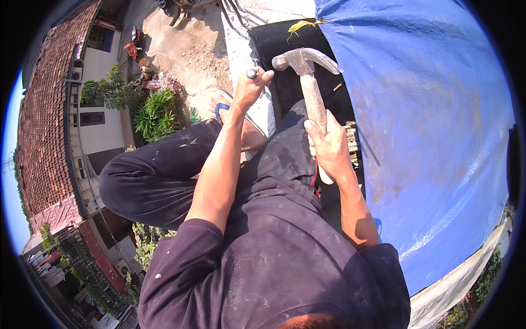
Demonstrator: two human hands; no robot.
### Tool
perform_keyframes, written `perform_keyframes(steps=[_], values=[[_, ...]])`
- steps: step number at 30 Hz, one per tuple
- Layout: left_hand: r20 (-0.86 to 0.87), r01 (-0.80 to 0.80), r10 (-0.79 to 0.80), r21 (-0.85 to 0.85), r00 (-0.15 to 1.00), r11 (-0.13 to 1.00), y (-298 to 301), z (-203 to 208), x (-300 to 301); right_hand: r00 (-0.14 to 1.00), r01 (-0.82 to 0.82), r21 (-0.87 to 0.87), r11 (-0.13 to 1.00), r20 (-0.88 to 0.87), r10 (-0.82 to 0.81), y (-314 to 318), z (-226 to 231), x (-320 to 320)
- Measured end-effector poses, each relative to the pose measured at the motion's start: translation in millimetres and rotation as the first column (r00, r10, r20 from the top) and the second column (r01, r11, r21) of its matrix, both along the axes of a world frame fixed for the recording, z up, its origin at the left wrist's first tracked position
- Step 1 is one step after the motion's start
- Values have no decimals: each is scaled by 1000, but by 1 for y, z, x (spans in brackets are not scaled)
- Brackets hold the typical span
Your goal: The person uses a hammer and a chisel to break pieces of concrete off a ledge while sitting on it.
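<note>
My right hand [327, 143] is wrapped round the light wooden handle of a claw hammer [313, 90]. The hammer is raised, its claw curving to the right and its striking face toward my left hand. A short distance to the left of the head, my left hand [250, 90] closes in a fist on a metal rod [252, 74]. Only the rod's round, shiny end shows above the fist; its lower part is hidden. Below that fist runs a white wall top [241, 49], and my foot in a blue-strapped sandal [222, 107] rests beside it.
A blue tarp [427, 137] spreads over the right side. Beneath the hammer lies a dark gap [285, 41] between wall and tarp. Far below on the left are a dirt yard [186, 49], green plants [156, 115] and a tile-roofed house [49, 126].
</note>
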State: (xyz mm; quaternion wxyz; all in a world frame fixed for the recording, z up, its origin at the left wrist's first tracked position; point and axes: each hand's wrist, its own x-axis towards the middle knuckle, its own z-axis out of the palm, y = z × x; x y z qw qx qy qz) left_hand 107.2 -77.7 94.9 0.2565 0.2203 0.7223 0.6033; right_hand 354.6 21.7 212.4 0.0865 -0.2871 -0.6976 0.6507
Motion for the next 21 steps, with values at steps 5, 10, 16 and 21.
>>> perform_keyframes(steps=[5, 10, 16, 21], values=[[-87, 31, -35, -54, 996, 998, -1, 10, -1, 975, 11, 292, 956, -213, 54, -1, 34, -16], [-196, 57, -75, -93, 978, 994, 7, -1, -5, 924, 51, 495, 867, -354, 147, 1, 40, -29], [-222, 39, -39, -7, 974, 999, 17, -14, -4, 961, -271, 512, 815, 98, 258, 31, 18, -35], [-186, 40, -63, -128, 981, 991, 15, -8, -3, 912, 71, 431, 900, -394, 116, 5, 48, -27]])
